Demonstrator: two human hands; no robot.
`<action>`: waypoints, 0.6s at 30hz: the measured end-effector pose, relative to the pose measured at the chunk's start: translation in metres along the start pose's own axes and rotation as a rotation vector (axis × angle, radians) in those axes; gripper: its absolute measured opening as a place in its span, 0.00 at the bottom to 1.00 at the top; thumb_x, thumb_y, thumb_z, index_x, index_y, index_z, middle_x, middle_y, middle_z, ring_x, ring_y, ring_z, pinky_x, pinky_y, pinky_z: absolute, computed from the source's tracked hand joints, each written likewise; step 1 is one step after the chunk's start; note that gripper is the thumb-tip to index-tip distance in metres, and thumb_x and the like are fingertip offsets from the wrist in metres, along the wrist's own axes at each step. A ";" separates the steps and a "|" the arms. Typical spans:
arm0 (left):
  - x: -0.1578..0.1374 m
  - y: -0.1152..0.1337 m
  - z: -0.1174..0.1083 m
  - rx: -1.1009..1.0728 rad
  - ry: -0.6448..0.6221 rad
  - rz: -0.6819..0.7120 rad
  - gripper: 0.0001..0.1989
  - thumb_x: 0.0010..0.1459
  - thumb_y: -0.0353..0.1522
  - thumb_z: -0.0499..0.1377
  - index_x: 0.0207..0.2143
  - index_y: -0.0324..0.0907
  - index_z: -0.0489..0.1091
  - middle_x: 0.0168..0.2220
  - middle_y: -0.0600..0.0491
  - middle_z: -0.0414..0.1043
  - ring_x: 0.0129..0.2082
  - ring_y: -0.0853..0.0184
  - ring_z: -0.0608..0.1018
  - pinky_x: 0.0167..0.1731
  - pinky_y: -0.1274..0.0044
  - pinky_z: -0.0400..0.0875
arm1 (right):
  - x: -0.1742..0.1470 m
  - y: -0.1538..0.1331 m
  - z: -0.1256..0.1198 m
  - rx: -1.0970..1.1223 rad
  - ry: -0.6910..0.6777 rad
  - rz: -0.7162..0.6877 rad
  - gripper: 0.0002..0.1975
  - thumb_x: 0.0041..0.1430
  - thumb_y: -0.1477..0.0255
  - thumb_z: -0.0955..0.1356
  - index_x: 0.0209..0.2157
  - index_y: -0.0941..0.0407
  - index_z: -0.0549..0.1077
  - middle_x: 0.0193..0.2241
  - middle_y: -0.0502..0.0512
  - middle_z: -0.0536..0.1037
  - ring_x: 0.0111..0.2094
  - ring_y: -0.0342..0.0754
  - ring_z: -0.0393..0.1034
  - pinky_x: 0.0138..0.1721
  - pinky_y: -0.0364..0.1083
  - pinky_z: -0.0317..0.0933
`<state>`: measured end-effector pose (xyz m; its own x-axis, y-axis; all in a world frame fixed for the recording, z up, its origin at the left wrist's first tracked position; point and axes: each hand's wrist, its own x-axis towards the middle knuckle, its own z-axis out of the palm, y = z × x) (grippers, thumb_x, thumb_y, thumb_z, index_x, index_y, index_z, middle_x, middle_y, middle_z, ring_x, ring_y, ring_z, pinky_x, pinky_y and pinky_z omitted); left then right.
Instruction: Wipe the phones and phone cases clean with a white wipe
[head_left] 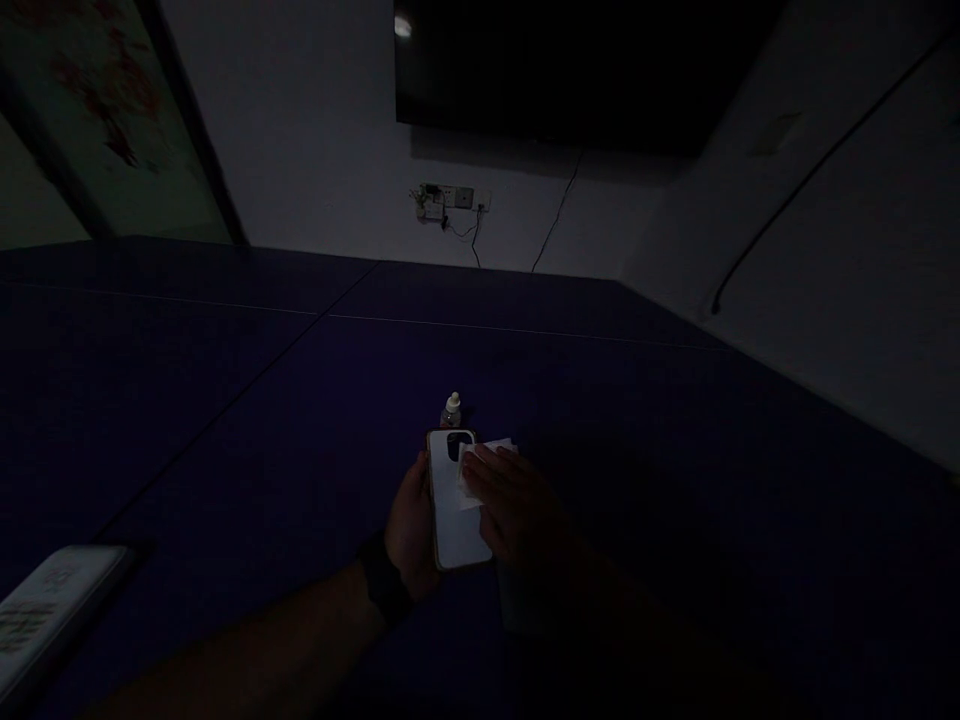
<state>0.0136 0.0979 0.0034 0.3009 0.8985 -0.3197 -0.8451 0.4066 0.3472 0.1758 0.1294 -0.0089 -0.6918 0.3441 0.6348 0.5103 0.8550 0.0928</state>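
In the dim head view, a light phone case (459, 537) with a camera cutout at its top is held upright by its left edge. My left hand (411, 530), with a dark band on the wrist, is closed around that edge. A folded white tissue (469, 490) lies against the upper right of the case. My right hand (514, 505) presses the tissue there, its fingers together over it. Just beyond the case's top edge stands a small bottle (451, 412) with a white cap, its lower part hidden by the case.
A dark blue tabletop (262, 430) with seams spreads ahead. At the lower left lies a white box (60, 600) with printing. Beyond are a wall-mounted television (555, 70), wall sockets (454, 198), hanging cables (556, 215) and a glass panel (127, 120) with red markings.
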 end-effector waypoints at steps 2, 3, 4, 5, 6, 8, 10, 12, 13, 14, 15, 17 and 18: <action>0.000 0.000 -0.001 -0.037 0.005 -0.001 0.26 0.72 0.45 0.45 0.55 0.38 0.73 0.44 0.44 0.80 0.43 0.58 0.82 0.51 0.68 0.71 | -0.001 -0.004 0.005 0.029 -0.078 -0.016 0.29 0.57 0.82 0.62 0.61 0.63 0.71 0.59 0.65 0.77 0.64 0.53 0.67 0.64 0.55 0.65; 0.000 0.000 -0.002 -0.046 0.017 -0.011 0.26 0.72 0.45 0.45 0.53 0.37 0.74 0.42 0.45 0.80 0.40 0.60 0.82 0.49 0.69 0.71 | -0.001 -0.005 0.006 0.057 -0.103 -0.027 0.30 0.56 0.81 0.62 0.61 0.63 0.71 0.60 0.65 0.76 0.65 0.52 0.66 0.65 0.55 0.64; 0.000 0.000 -0.003 -0.045 0.037 -0.027 0.26 0.72 0.45 0.45 0.50 0.37 0.75 0.39 0.45 0.80 0.36 0.62 0.81 0.47 0.69 0.72 | -0.002 -0.005 0.006 0.093 -0.116 -0.045 0.30 0.55 0.81 0.62 0.60 0.63 0.72 0.61 0.64 0.76 0.66 0.52 0.65 0.66 0.55 0.63; 0.000 0.000 -0.004 -0.034 0.063 -0.042 0.26 0.72 0.45 0.46 0.47 0.36 0.76 0.35 0.47 0.80 0.32 0.64 0.80 0.45 0.70 0.72 | -0.004 -0.004 0.005 0.132 -0.116 -0.070 0.29 0.54 0.80 0.62 0.58 0.62 0.73 0.60 0.63 0.76 0.65 0.51 0.66 0.66 0.55 0.62; 0.000 -0.001 -0.005 -0.019 0.087 -0.050 0.26 0.72 0.46 0.46 0.44 0.36 0.77 0.32 0.48 0.79 0.29 0.65 0.79 0.43 0.71 0.72 | -0.005 -0.001 0.004 0.167 -0.099 -0.094 0.28 0.54 0.80 0.62 0.56 0.60 0.75 0.59 0.61 0.78 0.64 0.50 0.68 0.66 0.55 0.62; 0.001 -0.001 -0.006 0.008 0.116 -0.039 0.26 0.71 0.47 0.47 0.40 0.38 0.77 0.30 0.50 0.78 0.26 0.67 0.78 0.41 0.72 0.72 | -0.007 0.004 0.001 0.197 -0.029 -0.119 0.22 0.54 0.79 0.62 0.49 0.57 0.78 0.54 0.59 0.81 0.59 0.49 0.73 0.66 0.55 0.62; 0.002 -0.002 -0.006 0.024 0.101 -0.016 0.26 0.71 0.47 0.48 0.41 0.39 0.78 0.31 0.50 0.79 0.28 0.66 0.79 0.43 0.71 0.72 | -0.007 0.009 -0.002 0.166 0.051 -0.125 0.18 0.56 0.79 0.63 0.45 0.57 0.78 0.49 0.58 0.84 0.55 0.49 0.77 0.64 0.54 0.65; 0.002 -0.002 -0.006 0.031 0.056 -0.003 0.25 0.71 0.47 0.48 0.44 0.39 0.77 0.34 0.49 0.80 0.32 0.64 0.80 0.47 0.70 0.72 | -0.005 0.011 -0.004 0.091 0.088 -0.112 0.17 0.57 0.78 0.64 0.46 0.57 0.77 0.48 0.59 0.84 0.53 0.50 0.78 0.63 0.53 0.66; 0.001 -0.002 -0.006 0.035 0.036 -0.001 0.25 0.71 0.47 0.48 0.46 0.40 0.77 0.35 0.49 0.80 0.35 0.62 0.81 0.48 0.69 0.71 | -0.004 0.011 -0.004 0.051 0.089 -0.093 0.18 0.57 0.79 0.64 0.48 0.58 0.76 0.49 0.60 0.84 0.54 0.51 0.77 0.63 0.54 0.66; 0.001 -0.002 -0.007 0.043 0.020 -0.001 0.25 0.71 0.47 0.48 0.48 0.40 0.76 0.37 0.48 0.80 0.37 0.61 0.81 0.50 0.68 0.71 | -0.003 0.010 -0.004 0.016 0.083 -0.068 0.20 0.57 0.79 0.64 0.50 0.59 0.76 0.50 0.61 0.83 0.56 0.53 0.76 0.63 0.55 0.66; 0.000 -0.002 -0.007 0.057 0.012 -0.004 0.25 0.71 0.47 0.49 0.51 0.40 0.76 0.38 0.48 0.81 0.40 0.59 0.82 0.51 0.67 0.70 | -0.001 0.009 -0.004 -0.014 0.073 -0.038 0.21 0.57 0.79 0.64 0.52 0.59 0.75 0.52 0.61 0.82 0.57 0.54 0.75 0.64 0.56 0.65; -0.001 -0.002 -0.007 0.096 0.022 -0.008 0.26 0.70 0.48 0.48 0.54 0.40 0.74 0.41 0.47 0.81 0.43 0.58 0.82 0.52 0.67 0.70 | 0.000 0.007 -0.005 -0.049 0.064 0.008 0.22 0.56 0.79 0.64 0.52 0.59 0.75 0.52 0.61 0.82 0.59 0.56 0.73 0.65 0.58 0.64; -0.002 -0.002 -0.007 0.111 0.031 -0.014 0.27 0.71 0.48 0.48 0.56 0.40 0.73 0.43 0.46 0.81 0.44 0.57 0.82 0.52 0.66 0.70 | 0.001 0.007 -0.005 -0.055 0.066 0.015 0.21 0.55 0.79 0.65 0.51 0.59 0.76 0.51 0.60 0.83 0.59 0.57 0.73 0.66 0.59 0.63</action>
<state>0.0119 0.0941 -0.0028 0.2970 0.8879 -0.3513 -0.7863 0.4362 0.4377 0.1813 0.1338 -0.0037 -0.6500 0.3287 0.6852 0.5490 0.8266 0.1243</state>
